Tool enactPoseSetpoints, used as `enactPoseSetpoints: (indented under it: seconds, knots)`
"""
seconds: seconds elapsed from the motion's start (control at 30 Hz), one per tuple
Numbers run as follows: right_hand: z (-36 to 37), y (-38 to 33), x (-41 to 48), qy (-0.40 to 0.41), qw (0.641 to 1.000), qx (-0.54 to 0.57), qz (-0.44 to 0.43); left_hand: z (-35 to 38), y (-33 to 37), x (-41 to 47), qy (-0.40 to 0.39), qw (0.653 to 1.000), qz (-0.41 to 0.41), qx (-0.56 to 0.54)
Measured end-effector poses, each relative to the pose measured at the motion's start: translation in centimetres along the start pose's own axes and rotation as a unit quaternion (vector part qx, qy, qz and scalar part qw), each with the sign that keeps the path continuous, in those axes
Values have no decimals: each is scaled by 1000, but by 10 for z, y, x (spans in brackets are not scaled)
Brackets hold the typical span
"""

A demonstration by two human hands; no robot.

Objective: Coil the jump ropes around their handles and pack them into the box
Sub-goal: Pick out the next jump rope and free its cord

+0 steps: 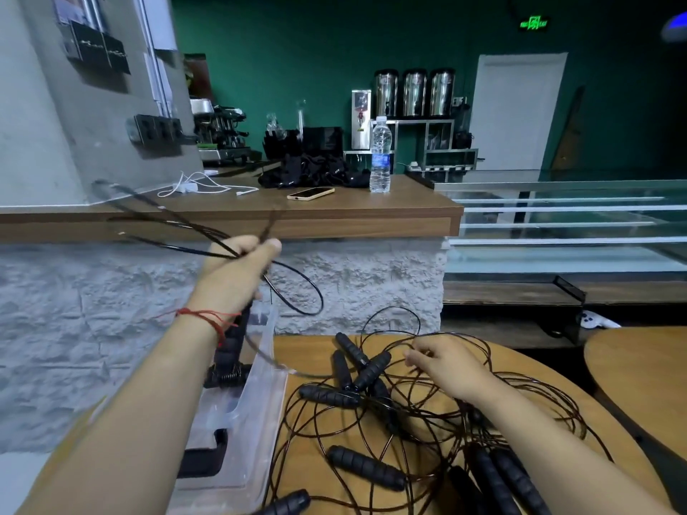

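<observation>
- Left hand [238, 269] squeezes one rope's handle [235, 338] and loose loops, at ten o'clock from the tangled pile [366, 466].
- Right hand [446, 366] touches that pile; I cannot tell its grip.
- Next, I think: wind the cord snugly.

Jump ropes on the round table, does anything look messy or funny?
Yes. The thin black jump ropes lie in one tangled heap on the round wooden table, cords looping over each other and black foam handles pointing every way.

A single wide-angle view sits at the person's head, facing forward and somewhat down. The round wooden table [305, 351] lies near, just under the lens; the wooden counter [371, 206] and green wall [297, 50] stand far beyond.
</observation>
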State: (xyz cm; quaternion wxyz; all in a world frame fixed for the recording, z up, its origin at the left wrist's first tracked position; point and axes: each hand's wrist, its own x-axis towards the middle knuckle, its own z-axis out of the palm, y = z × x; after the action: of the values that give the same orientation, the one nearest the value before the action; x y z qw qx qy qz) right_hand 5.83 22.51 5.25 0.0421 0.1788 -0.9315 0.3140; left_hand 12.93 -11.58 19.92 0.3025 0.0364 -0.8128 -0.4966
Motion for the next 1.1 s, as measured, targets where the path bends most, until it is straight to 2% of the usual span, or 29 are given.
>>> enactPoseSetpoints:
  seconds: [0.13,0.23,0.4,0.5,0.67,0.83,0.9,1.0,1.1]
  knots:
    - [-7,-27,6,38,998,49,-31,36,-6,-32,-127,991,21,41]
    - [-13,-43,13,64,997,24,-41,69,-10,-54,-170,985,-3,36]
    - [-14,-72,13,71,989,-87,-99,110,-3,-72,-205,973,-108,21]
    - [-14,-77,13,88,984,-97,-123,127,-9,-68,-246,957,-153,-18]
    - [-14,-73,12,94,986,-64,-125,133,-18,-58,-194,958,-162,-140]
    - [-8,-38,6,54,995,-49,-64,97,-7,-29,-69,962,-166,-208]
    - [-7,-18,1,42,998,-36,-34,71,6,-13,-28,947,-135,-292]
    - [-1,18,-4,13,999,-37,17,29,31,4,43,898,-103,-425]
    - [7,47,-11,-18,998,-3,68,-5,38,20,63,901,-79,-422]
